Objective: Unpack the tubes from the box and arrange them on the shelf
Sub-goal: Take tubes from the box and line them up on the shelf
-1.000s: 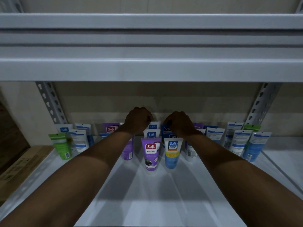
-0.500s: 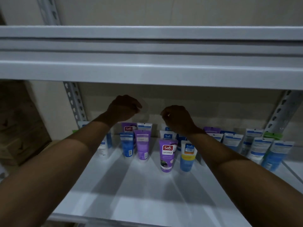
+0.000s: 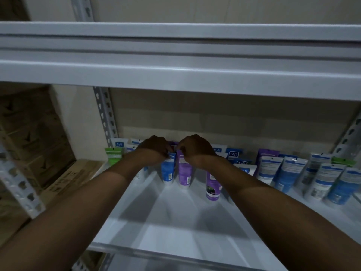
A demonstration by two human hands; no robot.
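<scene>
While shelved, blue tube sits in left hand (purple tube, right hand).

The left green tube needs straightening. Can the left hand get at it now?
Probably yes: the green tube stands at the row's left end, near the left hand, with nothing before it.

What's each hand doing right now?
Left hand: closed, pinching the top of the blue tube.
Right hand: closed, pinching the top of the purple tube.

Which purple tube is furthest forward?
The purple tube partly behind the right forearm; its cap sits nearest the front edge, ahead of the others.
</scene>
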